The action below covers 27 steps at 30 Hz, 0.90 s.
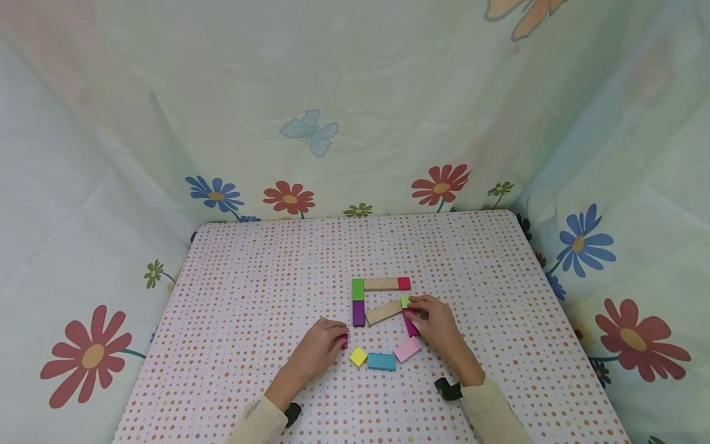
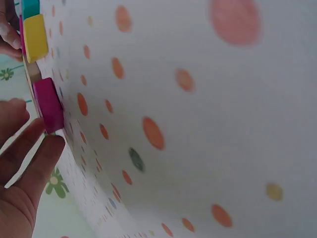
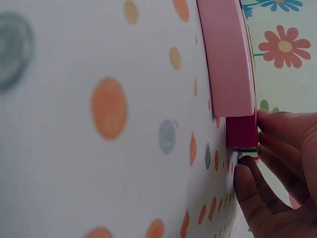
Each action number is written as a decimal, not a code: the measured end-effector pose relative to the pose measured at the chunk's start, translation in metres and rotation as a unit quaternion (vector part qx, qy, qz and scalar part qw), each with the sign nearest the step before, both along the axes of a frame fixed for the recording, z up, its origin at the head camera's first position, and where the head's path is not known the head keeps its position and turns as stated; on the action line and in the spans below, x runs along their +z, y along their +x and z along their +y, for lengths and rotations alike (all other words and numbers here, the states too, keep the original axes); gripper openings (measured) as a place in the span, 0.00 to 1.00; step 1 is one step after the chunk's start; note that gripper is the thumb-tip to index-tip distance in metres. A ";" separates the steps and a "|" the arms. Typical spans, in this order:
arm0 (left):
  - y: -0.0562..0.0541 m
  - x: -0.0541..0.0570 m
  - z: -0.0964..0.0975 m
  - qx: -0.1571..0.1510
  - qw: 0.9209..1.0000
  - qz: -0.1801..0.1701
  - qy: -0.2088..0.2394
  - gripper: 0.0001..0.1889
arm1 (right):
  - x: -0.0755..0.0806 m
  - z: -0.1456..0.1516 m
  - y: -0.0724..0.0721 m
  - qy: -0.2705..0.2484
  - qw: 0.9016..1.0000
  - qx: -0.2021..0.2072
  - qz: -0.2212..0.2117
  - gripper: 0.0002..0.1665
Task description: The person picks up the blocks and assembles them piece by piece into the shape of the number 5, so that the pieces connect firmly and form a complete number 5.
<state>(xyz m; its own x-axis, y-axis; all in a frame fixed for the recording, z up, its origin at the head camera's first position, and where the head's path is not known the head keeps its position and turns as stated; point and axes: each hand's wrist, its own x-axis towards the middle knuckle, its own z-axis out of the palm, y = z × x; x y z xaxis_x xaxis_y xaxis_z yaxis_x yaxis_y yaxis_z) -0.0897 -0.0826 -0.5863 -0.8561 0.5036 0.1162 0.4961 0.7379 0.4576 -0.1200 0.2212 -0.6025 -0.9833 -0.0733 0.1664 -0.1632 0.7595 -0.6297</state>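
Observation:
Small coloured blocks lie in a figure on the dotted table. My left hand pinches a small magenta block at the figure's left side, fingertips at its end. On the right, my right hand holds the long magenta block with thumb and fingers, its index fingertip beside a light green block. Fingers partly cover both magenta blocks in the head view. Close below the right hand is a pink block. A yellow block and a blue block lie between the hands.
Behind the hands, a green block and a purple block form an upright line. A plain wooden block runs from the green one to a red block. Another wooden block slants below. Flowered cloth surrounds the table.

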 end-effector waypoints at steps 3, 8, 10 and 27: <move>-0.001 0.001 0.003 0.007 1.000 0.001 0.011 0.11 | 0.000 0.000 0.000 -0.002 1.000 -0.001 -0.001 0.13; 0.000 -0.003 0.006 -0.002 1.000 0.010 0.026 0.06 | -0.002 0.000 -0.001 0.001 1.000 0.002 0.003 0.13; 0.001 -0.005 0.007 0.000 0.999 0.012 0.036 0.05 | -0.003 0.001 -0.001 0.003 1.000 0.002 0.005 0.13; 0.005 -0.006 0.019 0.013 0.999 0.047 0.010 0.04 | -0.004 0.001 -0.002 0.007 1.000 0.002 0.009 0.12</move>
<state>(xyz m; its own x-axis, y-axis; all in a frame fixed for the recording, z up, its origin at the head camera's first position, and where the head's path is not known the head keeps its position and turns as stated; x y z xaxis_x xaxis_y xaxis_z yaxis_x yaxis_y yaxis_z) -0.0851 -0.0639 -0.5922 -0.8532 0.4788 0.2072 0.5193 0.7418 0.4242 -0.1216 0.2226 -0.6061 -0.9800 -0.0801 0.1824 -0.1773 0.7679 -0.6155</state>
